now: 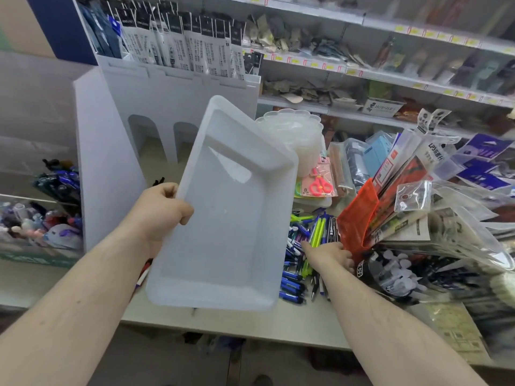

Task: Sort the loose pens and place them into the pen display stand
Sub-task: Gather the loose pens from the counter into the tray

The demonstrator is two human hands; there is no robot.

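Stand (178,107), white with arched slots, fills the upper left of the frame. Centre, the left hand (164,210) curls its fingers round the rim of an empty tray (223,218). Lower right, the right hand (328,253) lies on the pens (303,240), fingers mostly hidden. Pens look light, stiff and slick; best pinched mid-barrel, a few together.
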